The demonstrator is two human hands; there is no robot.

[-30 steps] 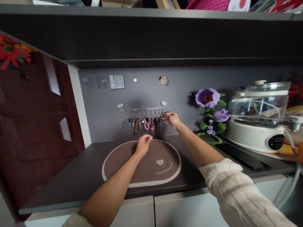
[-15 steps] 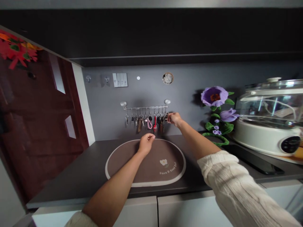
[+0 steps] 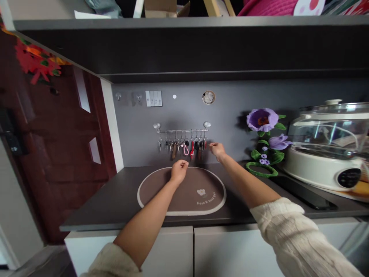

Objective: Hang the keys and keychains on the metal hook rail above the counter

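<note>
A clear rail (image 3: 181, 131) fixed to the grey wall carries a row of hooks with keys and key rings on them. Among these hang a brown strap (image 3: 174, 151), a pink loop (image 3: 186, 148) and a red key holder (image 3: 192, 149). Just right of the row's end is my right hand (image 3: 218, 151), apart from the keys, its fingertips pinched together with nothing seen hanging from them. My left hand (image 3: 178, 171) hovers in front of the rail, over the brown oval mat (image 3: 161, 196). Its fingers are curled closed, and no object shows in them.
Purple fabric flowers (image 3: 262, 120) and a white steamer (image 3: 317, 165) stand to the right. A black phone-like slab (image 3: 305, 194) lies before them. Overhead runs a dark shelf (image 3: 184, 50) holding various items. At left is a dark red door (image 3: 66, 154).
My right hand has come away from the rightmost key ring, moving slightly right. My left hand stays closed above the mat. The view has tilted up, showing items on the shelf.
</note>
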